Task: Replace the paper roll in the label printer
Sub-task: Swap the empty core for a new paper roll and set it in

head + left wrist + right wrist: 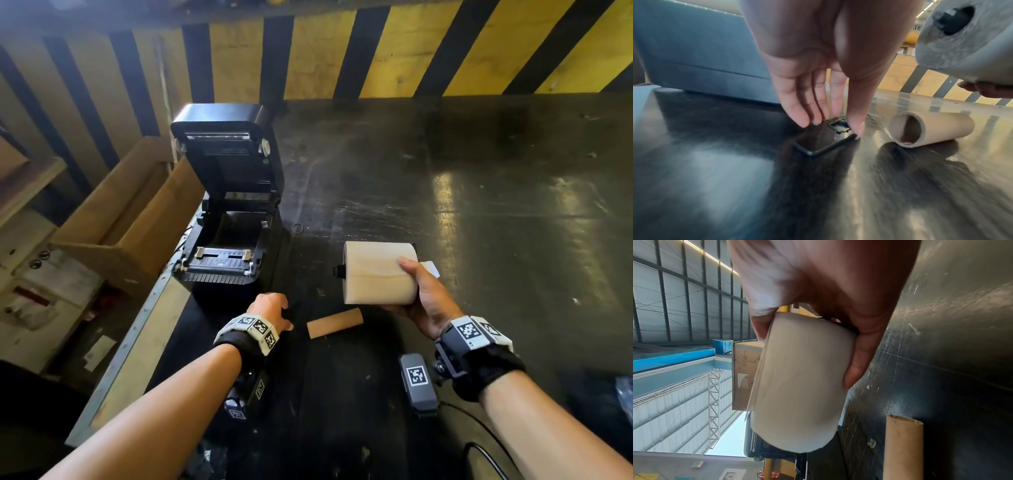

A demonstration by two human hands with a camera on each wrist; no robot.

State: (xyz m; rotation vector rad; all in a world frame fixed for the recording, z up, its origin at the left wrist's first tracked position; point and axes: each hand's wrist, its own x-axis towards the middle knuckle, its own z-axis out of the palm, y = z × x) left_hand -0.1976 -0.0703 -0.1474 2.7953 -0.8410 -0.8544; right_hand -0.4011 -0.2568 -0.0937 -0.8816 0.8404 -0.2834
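Far left, below the table's pale edge (137, 337), an open cardboard box (130, 219) sits among shelving. The table (479, 240) is dark, glossy and scratched, backed by a wall of slanted yellow and black stripes (394, 51); the right wrist view shows a high shed roof and a blue beam overhead.

The label printer (226, 219) stands at the table's left edge, lid raised, its bay holding no roll. Just in front of it my left hand (270, 311) reaches down, fingers extended, the thumb and fingertips (857, 128) touching a small flat black plastic piece (824, 141) lying on the table; I cannot tell whether it is pinched yet. Just beside it lies the bare cardboard core (335, 322) on its side.

My right hand (424, 294) grips the new paper roll (378, 272) off the surface, axis level, thumb on top and fingers under, a black spindle end (339, 271) sticking out of its left face. A small ring (297, 228) lies behind it. Right of the roll the tabletop runs wide and bare to the wall.
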